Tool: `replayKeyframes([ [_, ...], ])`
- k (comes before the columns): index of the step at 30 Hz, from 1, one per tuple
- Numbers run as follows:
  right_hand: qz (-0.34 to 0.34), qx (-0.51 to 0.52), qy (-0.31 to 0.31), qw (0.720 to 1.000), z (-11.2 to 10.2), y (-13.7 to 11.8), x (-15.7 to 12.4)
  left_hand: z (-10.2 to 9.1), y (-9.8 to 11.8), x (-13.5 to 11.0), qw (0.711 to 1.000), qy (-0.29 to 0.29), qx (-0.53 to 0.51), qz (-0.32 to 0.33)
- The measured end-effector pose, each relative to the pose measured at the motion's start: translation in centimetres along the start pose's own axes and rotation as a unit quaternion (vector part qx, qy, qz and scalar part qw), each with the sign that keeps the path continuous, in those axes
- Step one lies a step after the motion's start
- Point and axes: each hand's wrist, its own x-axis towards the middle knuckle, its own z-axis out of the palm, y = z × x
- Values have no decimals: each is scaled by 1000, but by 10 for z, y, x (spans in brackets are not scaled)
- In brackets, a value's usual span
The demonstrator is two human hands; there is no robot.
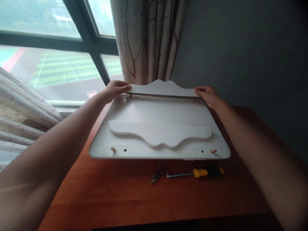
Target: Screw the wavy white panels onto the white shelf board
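A white scalloped panel (160, 87) stands over the far edge of a white board (163, 110), held at its two ends. My left hand (117, 88) pinches its left end, my right hand (209, 95) its right end. Wooden dowels show beneath the panel, between it and the board; whether they sit in its holes I cannot tell. A second white scalloped panel (161, 133) lies loose on the board's near half, its curved edge towards me. Near the board's front corners, a left dowel (113, 149) and a right dowel (213, 151) stick up beside dark holes.
On the reddish-brown table (134, 199) in front of the board lie several screws (157, 175) and a yellow-and-black screwdriver (207, 172). A curtain (146, 38) hangs behind the board. The window (60, 64) is at the left, a grey wall (235, 54) at the right.
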Motion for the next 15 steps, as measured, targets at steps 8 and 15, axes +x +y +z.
replayKeyframes([
  [8, 9, -10, -6, 1000, 4, -7, -5, -4, -11, 7, 1000, -1, -18, -10],
  [15, -17, -30, 0, 999, 3, -5, -8, -2, -8, 2, 1000, 7, -12, 4],
])
